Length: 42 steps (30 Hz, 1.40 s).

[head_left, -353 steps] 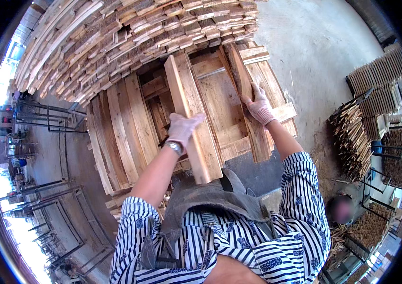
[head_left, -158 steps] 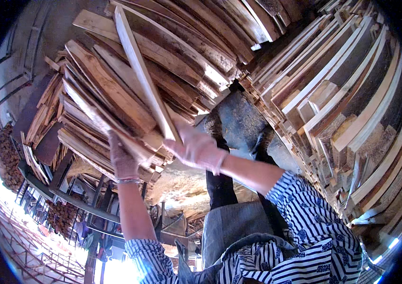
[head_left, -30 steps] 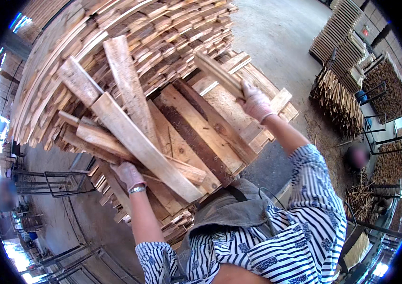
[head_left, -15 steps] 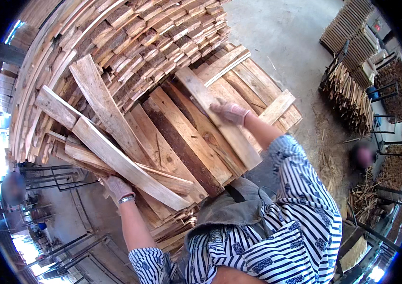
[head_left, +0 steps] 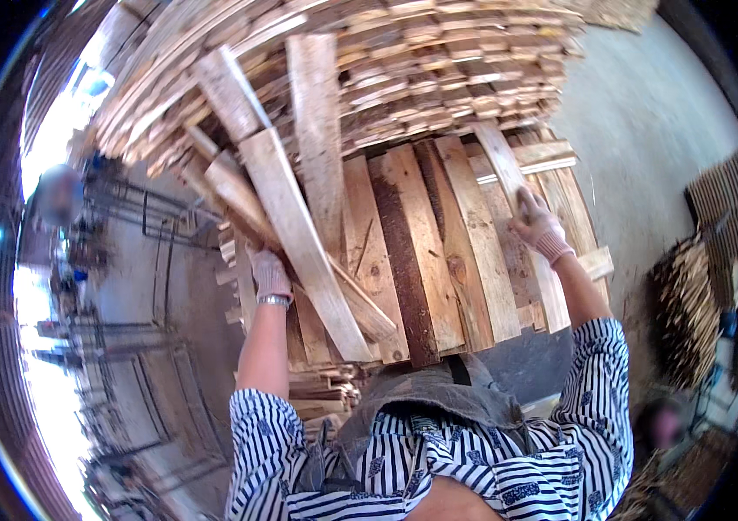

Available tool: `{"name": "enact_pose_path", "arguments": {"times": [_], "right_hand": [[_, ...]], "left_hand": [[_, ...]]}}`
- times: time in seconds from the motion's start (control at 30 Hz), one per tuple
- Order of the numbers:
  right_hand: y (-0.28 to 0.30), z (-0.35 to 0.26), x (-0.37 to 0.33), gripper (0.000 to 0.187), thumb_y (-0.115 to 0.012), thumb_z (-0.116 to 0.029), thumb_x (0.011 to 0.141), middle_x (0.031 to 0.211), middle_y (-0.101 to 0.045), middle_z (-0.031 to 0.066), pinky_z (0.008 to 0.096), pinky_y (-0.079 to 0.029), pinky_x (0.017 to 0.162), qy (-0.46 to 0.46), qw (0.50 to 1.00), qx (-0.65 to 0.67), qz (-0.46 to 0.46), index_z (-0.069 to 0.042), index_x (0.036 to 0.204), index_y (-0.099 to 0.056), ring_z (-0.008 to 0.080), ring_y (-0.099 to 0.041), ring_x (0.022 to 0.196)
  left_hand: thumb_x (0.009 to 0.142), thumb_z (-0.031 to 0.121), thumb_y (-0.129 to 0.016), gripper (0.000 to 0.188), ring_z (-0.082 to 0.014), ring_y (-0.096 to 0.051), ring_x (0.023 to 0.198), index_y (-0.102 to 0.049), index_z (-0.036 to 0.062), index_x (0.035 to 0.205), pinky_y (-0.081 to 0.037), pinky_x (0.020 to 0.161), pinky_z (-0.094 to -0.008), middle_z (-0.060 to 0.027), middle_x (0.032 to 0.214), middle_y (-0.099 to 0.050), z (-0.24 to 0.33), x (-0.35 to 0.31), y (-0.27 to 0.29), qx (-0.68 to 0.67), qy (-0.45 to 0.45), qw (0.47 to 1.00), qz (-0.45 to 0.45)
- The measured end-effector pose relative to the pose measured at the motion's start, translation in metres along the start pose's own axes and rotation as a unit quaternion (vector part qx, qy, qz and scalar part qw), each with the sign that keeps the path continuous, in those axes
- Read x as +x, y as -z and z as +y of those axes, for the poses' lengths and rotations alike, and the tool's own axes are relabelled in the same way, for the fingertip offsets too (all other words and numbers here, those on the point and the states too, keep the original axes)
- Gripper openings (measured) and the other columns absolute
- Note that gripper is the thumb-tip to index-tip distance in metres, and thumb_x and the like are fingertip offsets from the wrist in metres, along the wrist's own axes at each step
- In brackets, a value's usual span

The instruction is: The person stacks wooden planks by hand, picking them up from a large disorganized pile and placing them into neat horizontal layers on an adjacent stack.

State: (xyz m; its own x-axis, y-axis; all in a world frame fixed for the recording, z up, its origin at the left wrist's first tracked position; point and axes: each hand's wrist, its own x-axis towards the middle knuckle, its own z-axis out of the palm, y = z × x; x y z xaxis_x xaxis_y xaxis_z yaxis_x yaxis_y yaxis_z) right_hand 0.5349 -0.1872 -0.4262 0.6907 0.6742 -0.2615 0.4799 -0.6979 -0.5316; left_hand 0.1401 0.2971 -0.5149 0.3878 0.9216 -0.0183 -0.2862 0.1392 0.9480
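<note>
My right hand [head_left: 539,227], in a pale knitted glove, is closed round the edge of a long plank [head_left: 551,291] at the right side of a layer of boards. The plank's far end rests close to the big stack. My left hand [head_left: 270,273], gloved and with a metal band at the wrist, is against several loose slanting planks. Its fingers are mostly hidden beneath them. A pale plank [head_left: 304,239] lies slanted on top, and another wide plank [head_left: 315,139] leans toward the stack. Side by side under these lie rough boards [head_left: 425,252], some with dark bark.
A tall stack of planks [head_left: 438,82] curves across the far side. Short crosspieces [head_left: 596,261] stick out at the right. Black metal frames [head_left: 160,208] stand on the left. A bundle of wood sticks [head_left: 686,313] and concrete floor [head_left: 638,130] lie to the right.
My right hand has carried its plank rightward over the boards, leaving a gap beside it. My left hand stays by the slanting planks. The whole view has turned.
</note>
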Motion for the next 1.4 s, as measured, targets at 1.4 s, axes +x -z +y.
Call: {"name": "enact_pose_path", "arguments": {"times": [1.4], "right_hand": [[-0.055, -0.217, -0.094, 0.048, -0.084, -0.025, 0.082, 0.116, -0.069, 0.0113, 0.0379, -0.054, 0.096, 0.313, 0.783, 0.538, -0.002, -0.007, 0.121, -0.063, 0.0191, -0.062, 0.116]], "left_hand": [[0.076, 0.020, -0.085, 0.067, -0.0237, -0.066, 0.105, -0.052, -0.0012, 0.131, -0.058, 0.084, -0.0367, -0.0152, 0.120, -0.066, 0.154, -0.163, -0.212, 0.208, -0.053, 0.907, -0.363]]}}
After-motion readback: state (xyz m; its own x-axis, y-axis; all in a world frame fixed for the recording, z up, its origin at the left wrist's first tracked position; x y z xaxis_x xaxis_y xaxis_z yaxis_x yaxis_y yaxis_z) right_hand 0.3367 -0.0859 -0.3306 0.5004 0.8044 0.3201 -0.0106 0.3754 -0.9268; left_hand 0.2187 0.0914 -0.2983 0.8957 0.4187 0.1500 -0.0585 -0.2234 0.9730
